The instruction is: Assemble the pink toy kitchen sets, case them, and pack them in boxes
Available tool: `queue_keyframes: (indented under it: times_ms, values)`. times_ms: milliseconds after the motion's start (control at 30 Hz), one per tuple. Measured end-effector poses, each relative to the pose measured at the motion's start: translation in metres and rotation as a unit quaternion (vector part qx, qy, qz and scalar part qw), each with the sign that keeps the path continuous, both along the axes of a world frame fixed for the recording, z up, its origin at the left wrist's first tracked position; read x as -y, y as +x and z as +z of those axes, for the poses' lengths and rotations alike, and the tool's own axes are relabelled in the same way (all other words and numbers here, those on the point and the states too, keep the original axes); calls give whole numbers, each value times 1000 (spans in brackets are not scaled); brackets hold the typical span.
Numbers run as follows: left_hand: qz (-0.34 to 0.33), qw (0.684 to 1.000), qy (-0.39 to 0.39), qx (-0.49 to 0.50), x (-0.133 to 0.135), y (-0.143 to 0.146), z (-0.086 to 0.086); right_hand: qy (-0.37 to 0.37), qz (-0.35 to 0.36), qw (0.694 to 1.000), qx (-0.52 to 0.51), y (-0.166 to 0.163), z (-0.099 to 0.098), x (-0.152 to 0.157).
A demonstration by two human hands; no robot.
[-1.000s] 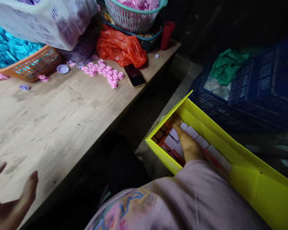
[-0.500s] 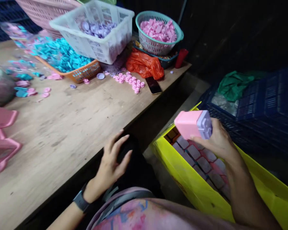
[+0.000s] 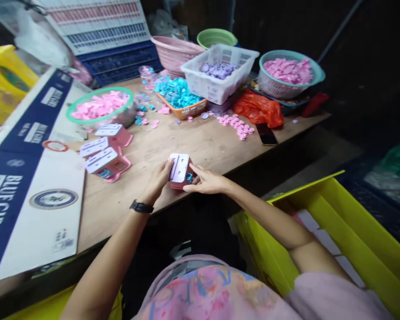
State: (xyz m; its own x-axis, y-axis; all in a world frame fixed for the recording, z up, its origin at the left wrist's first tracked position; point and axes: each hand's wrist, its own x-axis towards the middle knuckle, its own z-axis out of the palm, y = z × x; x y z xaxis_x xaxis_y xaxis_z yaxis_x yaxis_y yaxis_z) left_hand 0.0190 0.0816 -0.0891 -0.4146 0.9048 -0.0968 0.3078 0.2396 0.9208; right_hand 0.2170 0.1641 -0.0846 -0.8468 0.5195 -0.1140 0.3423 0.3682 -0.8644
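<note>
Right now I have both hands closed on one pink box [image 3: 180, 171] near the middle of the frame, at the near edge of the wooden table [image 3: 206, 144]. My left hand [image 3: 160, 178] grips its left side, a dark watch [image 3: 142, 207] on that wrist; my right hand [image 3: 205, 180] clamps its right side, fingers spread along it. The box's pale lavender face points up, and it seems to rest on or just above the tabletop; I cannot tell which.

Left of the hands, three more pink boxes [image 3: 105, 149] sit in a loose cluster. Further left, a flat white and blue carton [image 3: 30, 178] lies across the table's left end. Beyond the cluster stands a green-rimmed bowl [image 3: 100, 106] of pink pieces. Toward the upper middle I see an orange tray [image 3: 186, 110] of teal parts, a white basket [image 3: 220, 75] of purple caps, and a teal basket [image 3: 288, 73] of pink caps at upper right. Loose pink caps [image 3: 236, 124] lie scattered before an orange plastic bag [image 3: 260, 109], with a dark phone [image 3: 266, 133] just beside them. At lower right, a yellow bin [image 3: 353, 222] stands off the table beside my right arm.
</note>
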Motion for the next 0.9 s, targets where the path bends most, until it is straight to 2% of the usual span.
queue_keyframes:
  times_ms: [67, 133, 200, 267, 367, 500, 767, 900]
  values:
    - [30, 999, -6, -44, 10, -24, -2, -21, -23, 999, -6, -8, -11, 4]
    - [51, 988, 22, -145, 19, -31, -3, -23, -84, 996, -27, -14, -20, 3]
    - [25, 962, 45, -269, 25, -22, -5, 8, -167, 984, -58, -21, -25, -1]
    - [-8, 934, 33, -356, 25, -6, -6, 43, -226, 970, -83, -31, -27, -7]
    - [-25, 910, -31, -412, 24, 14, -7, 46, -207, 973, -92, -47, -29, -16]
    - [-50, 896, -76, -435, 24, 18, -4, 22, -171, 982, -82, -56, -34, -27]
    - [-71, 901, -82, -419, 24, 6, -6, 8, -169, 983, -70, -55, -36, -36]
    - [-61, 901, -90, -420, 26, 14, 2, 2, -147, 988, -49, -48, -29, -29]
